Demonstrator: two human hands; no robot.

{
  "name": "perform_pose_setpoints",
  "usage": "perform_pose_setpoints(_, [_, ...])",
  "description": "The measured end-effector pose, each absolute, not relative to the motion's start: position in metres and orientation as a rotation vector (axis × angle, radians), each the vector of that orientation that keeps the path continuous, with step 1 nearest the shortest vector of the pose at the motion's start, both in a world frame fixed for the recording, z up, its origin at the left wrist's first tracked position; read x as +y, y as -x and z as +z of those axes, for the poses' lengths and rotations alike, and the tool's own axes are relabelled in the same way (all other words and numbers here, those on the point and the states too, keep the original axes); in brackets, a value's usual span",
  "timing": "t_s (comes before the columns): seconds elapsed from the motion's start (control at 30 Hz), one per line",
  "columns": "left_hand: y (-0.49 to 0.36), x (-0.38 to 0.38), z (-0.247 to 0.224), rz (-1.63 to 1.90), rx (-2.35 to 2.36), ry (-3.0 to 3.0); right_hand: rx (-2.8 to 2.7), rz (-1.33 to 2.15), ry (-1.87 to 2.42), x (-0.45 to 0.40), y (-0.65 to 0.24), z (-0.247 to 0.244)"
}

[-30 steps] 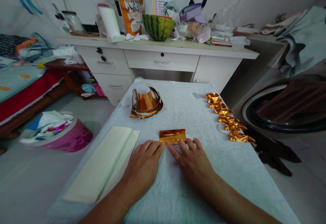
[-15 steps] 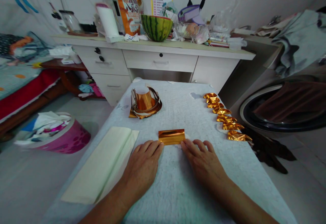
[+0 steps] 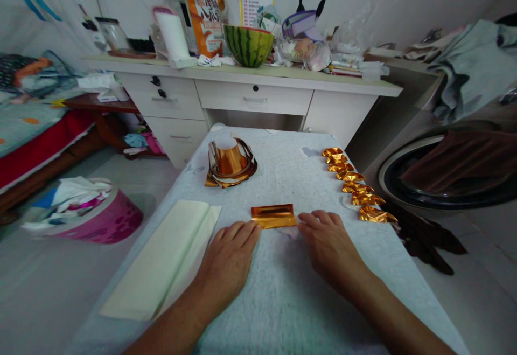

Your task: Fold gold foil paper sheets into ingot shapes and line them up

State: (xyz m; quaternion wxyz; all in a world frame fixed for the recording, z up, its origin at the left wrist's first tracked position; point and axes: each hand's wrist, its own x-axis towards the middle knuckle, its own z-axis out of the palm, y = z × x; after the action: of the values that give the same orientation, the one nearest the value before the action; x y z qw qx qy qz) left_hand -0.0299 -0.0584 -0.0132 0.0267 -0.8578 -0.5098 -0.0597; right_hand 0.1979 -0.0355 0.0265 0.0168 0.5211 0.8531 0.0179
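Note:
A small rectangle of gold foil paper (image 3: 273,216) lies on the cloth-covered table, its long side across my view. At its lower left corner my left hand (image 3: 230,255) grips the foil's edge with the fingertips; the thumb is hidden. Just off the foil's right end rests my right hand (image 3: 327,239), palm down, fingers stretched out and holding nothing I can see. Beyond the foil stands a loose curl of gold foil sheets (image 3: 230,162). Along the right edge runs a row of several twisted gold foil pieces (image 3: 357,188).
Folded pale paper (image 3: 161,258) lies left of my left hand on the table (image 3: 283,296). A pink waste bin (image 3: 105,217) full of scraps stands on the floor at left. Behind, a white desk (image 3: 254,94) carries a cut watermelon (image 3: 248,45). A washing machine (image 3: 407,166) is at right.
My right hand has let go of the foil's right end and shifted slightly right. The left hand stays at the foil's left corner.

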Motion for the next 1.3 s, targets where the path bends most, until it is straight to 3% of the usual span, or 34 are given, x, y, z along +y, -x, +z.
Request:
perform_pose_setpoints(0.3, [0.029, -0.059, -0.015, -0.232, -1.570, 2.643, 2.741, 0.082, -1.851, -0.026, -0.192, 0.043])
perform_pose_setpoints(0.5, [0.027, -0.059, -0.013, -0.238, -1.581, 2.640, 2.981, -0.136, -1.434, -0.031, -0.172, 0.020])
perform_pose_setpoints(0.67, [0.028, -0.058, -0.014, -0.254, -1.594, 2.636, 2.944, -0.131, -1.425, -0.033, -0.161, -0.001])
perform_pose_setpoints(1.3, [0.029, -0.059, -0.015, -0.326, -1.632, 2.638, 2.834, -0.053, -1.558, -0.051, -0.202, 0.000])
